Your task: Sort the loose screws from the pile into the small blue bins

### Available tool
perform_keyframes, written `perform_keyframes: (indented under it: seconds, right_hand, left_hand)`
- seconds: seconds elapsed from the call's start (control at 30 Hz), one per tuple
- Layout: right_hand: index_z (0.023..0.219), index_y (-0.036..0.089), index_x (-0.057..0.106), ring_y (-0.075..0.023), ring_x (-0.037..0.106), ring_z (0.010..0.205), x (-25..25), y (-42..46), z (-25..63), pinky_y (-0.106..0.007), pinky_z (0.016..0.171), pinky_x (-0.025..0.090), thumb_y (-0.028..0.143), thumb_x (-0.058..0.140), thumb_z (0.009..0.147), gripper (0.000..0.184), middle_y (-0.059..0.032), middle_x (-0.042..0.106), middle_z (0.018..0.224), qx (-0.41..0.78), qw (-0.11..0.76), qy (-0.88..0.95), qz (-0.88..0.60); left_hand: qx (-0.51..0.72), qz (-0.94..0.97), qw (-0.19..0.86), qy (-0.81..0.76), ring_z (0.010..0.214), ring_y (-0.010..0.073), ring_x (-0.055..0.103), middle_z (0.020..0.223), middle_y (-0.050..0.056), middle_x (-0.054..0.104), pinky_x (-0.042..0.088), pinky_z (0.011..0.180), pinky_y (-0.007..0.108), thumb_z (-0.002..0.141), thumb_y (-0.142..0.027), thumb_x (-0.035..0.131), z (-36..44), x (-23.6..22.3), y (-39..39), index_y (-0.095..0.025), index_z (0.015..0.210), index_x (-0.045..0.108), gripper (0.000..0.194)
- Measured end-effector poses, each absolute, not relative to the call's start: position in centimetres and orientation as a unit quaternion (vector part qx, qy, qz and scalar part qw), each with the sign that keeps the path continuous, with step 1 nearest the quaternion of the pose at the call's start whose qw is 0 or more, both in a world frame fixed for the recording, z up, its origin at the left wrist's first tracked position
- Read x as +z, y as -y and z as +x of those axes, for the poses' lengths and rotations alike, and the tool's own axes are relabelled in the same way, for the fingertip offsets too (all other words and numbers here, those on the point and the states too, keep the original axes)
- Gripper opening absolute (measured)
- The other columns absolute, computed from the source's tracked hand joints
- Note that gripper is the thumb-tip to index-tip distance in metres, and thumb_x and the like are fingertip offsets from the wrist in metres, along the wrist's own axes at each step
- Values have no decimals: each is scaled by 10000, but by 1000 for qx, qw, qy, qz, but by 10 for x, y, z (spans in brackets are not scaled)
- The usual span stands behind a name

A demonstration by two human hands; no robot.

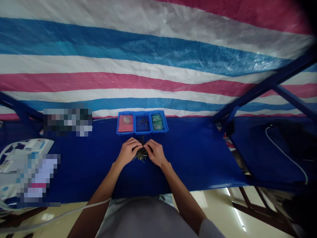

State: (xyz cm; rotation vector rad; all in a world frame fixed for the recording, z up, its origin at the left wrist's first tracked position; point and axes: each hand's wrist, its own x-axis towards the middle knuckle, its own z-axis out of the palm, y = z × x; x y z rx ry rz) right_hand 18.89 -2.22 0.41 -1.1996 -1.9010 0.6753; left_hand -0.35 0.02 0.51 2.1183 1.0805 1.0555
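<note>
The left hand (127, 152) and the right hand (156, 153) rest side by side on a dark blue table cover (198, 155), curved over a small heap of thin metal screws (142, 155). The heap lies directly under and between the hands, with a few screws poking out at its edges. The fingers (135, 142) bend downward, and the fingertips of both hands come close together over the heap. They are neither spread open nor clenched into fists, but I cannot tell whether they are gripping any screws.

Just beyond the heap, three blue plastic bins (143, 122) stand in a touching row. The left bin holds something red with a small printed patch, too small to read. The middle bin holds a few more screws, and the right bin holds something green with markings that cannot be read.

A striped pink, white and blue tarp (148, 46) hangs behind the table. A white cable (284, 152) curves across the far right, and a white printed sheet (15, 158) lies at the left, partly blurred out.
</note>
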Motion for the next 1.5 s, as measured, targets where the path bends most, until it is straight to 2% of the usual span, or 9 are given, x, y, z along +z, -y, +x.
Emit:
perform_keyframes:
  seconds: [0.33, 0.4, 0.57, 0.83, 1.1, 1.3, 1.5]
  right_hand:
    - [714, 206, 547, -173, 514, 737, 0, 17, 190, -315, 748, 387, 335, 403, 1043, 381, -25, 560, 704, 195, 351, 774, -490]
    - [747, 206, 585, -175, 527, 756, 1, 17, 190, -323, 768, 388, 350, 442, 1032, 350, -28, 598, 730, 203, 357, 769, -489]
    - [983, 230, 682, -194, 592, 886, 2, 18, 191, -347, 848, 410, 357, 580, 975, 163, -49, 698, 936, 231, 387, 758, -471]
    - [984, 244, 735, -188, 624, 888, -10, 15, 192, -353, 854, 438, 308, 587, 976, 162, -47, 721, 941, 222, 409, 756, -460]
    - [1137, 286, 731, -188, 633, 876, -12, 15, 192, -359, 822, 450, 327, 599, 970, 217, -45, 740, 981, 214, 414, 756, -460]
    - [1015, 266, 756, -180, 633, 865, -14, 16, 193, -353, 808, 440, 302, 595, 974, 170, -41, 731, 957, 196, 421, 760, -454]
    - [983, 240, 727, -182, 633, 879, -9, 18, 191, -350, 816, 430, 296, 554, 996, 182, -53, 718, 944, 198, 392, 770, -463]
  left_hand:
    - [392, 782, 269, -403, 821, 184, 612, 840, 54, 696, 509, 790, 343, 952, -293, 582, -4, 5, -1, -207, 862, 717, 183]
    - [392, 782, 267, -406, 819, 185, 611, 830, 54, 692, 505, 785, 341, 950, -287, 585, -4, 5, -1, -203, 848, 711, 182]
    - [389, 783, 267, -406, 811, 181, 604, 829, 51, 687, 495, 781, 336, 944, -266, 593, -5, 8, -1, -194, 858, 695, 152]
    - [370, 794, 270, -401, 824, 182, 611, 850, 52, 693, 497, 790, 329, 935, -286, 609, -5, 8, 0, -192, 884, 692, 136]
    - [376, 794, 270, -394, 826, 185, 610, 847, 57, 697, 502, 783, 332, 949, -281, 587, -5, 7, 0, -197, 891, 708, 158]
    - [373, 793, 273, -396, 833, 179, 609, 855, 52, 697, 502, 792, 328, 938, -253, 606, -5, 6, -1, -194, 884, 707, 128]
    - [373, 795, 269, -396, 829, 179, 608, 850, 50, 697, 503, 791, 333, 944, -247, 597, -5, 5, 0, -196, 875, 708, 140]
